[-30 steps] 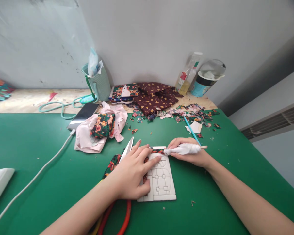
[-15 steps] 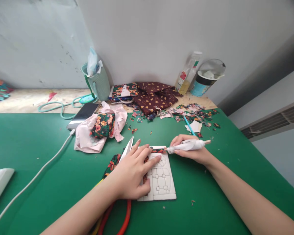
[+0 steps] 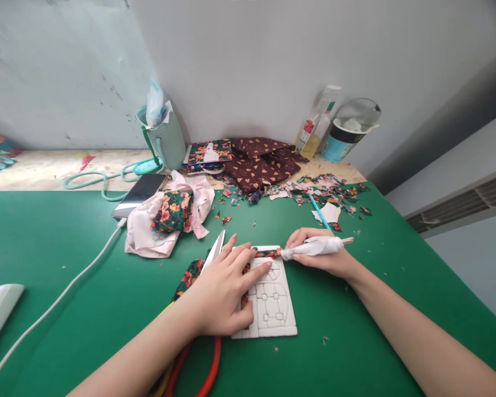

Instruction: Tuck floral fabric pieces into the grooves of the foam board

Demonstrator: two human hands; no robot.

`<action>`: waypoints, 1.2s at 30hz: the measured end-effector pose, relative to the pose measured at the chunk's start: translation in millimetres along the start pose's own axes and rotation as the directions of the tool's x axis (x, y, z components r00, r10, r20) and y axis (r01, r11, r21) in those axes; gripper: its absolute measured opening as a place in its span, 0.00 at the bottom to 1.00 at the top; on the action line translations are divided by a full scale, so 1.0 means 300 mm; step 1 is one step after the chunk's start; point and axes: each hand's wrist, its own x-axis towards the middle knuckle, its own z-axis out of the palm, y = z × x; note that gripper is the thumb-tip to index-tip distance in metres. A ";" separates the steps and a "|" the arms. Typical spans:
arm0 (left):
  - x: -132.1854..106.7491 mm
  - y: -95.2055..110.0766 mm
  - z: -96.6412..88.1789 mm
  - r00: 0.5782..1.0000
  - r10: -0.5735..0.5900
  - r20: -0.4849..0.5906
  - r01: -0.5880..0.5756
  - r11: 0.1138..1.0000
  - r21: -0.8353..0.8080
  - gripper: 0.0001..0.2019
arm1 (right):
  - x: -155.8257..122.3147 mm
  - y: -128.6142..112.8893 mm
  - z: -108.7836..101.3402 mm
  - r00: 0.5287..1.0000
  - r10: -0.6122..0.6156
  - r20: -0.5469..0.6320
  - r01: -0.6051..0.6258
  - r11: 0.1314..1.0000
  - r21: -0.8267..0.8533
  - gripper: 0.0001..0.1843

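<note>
A white board (image 3: 275,300) with grooved outlines lies on the green table top. Dark floral fabric (image 3: 268,253) runs as a strip along its upper edge. My left hand (image 3: 227,292) rests flat on the board's left side, fingers spread, hiding part of it. In my right hand (image 3: 310,251) is a wooden stick wrapped in white material (image 3: 316,246); its tip touches the strip's right end. Scissors (image 3: 213,256) lie partly under my left hand and forearm, blades pointing away, with red handles near me. More floral fabric (image 3: 189,279) shows beside the blades.
Pink cloth with a floral piece (image 3: 173,212) lies left, against a phone (image 3: 140,193) on a white cable (image 3: 72,289). Behind are a green bag (image 3: 169,140), maroon cloth (image 3: 260,165), fabric scraps (image 3: 326,190), a bottle (image 3: 318,124) and a tub (image 3: 341,143). A blue pen (image 3: 320,211) lies right.
Almost nothing differs. The wrapped stick in my right hand has shifted very slightly left; my left hand stays in place on the board.
</note>
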 end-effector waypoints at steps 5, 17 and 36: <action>-0.001 -0.002 0.004 1.000 0.008 0.006 -0.008 1.000 0.007 0.35 | 0.000 0.000 0.001 1.000 -0.006 -0.005 0.006 1.000 -0.011 0.08; 0.000 -0.004 0.004 1.000 0.007 0.000 -0.007 1.000 0.005 0.35 | -0.001 -0.013 0.005 0.999 -0.041 0.004 0.041 0.997 -0.069 0.06; -0.001 -0.003 0.003 1.000 0.007 0.002 -0.007 1.000 0.025 0.35 | 0.004 -0.008 0.010 1.000 -0.016 -0.023 0.015 0.999 -0.040 0.09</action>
